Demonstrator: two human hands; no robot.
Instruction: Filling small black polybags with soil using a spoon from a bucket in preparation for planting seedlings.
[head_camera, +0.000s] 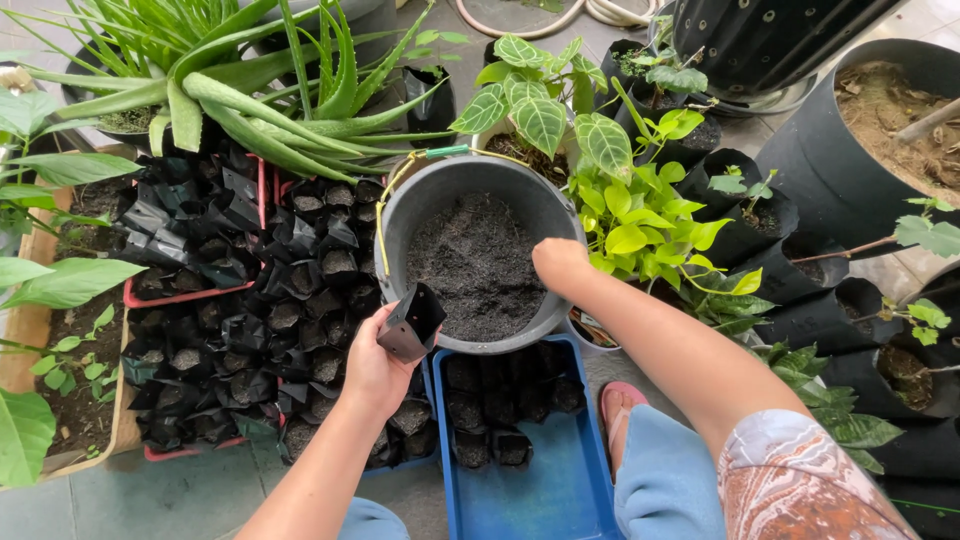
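Black plastic seedling bag (411, 322) gripped in left hand (375, 368), mouth tilted toward grey bucket (400, 215) | right hand (558, 264) curled down into bucket's dark soil (475, 262), grip not discernible | blue tray (560, 480) of filled bags just below bucket.

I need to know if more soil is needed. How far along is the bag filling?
Done: many small black bags stand filled with soil in the red trays, and several more in the blue tray. In hand: the left hand holds an open, seemingly empty bag while the right hand digs into the grey bucket. Left: most of the blue tray is bare; soil remains.
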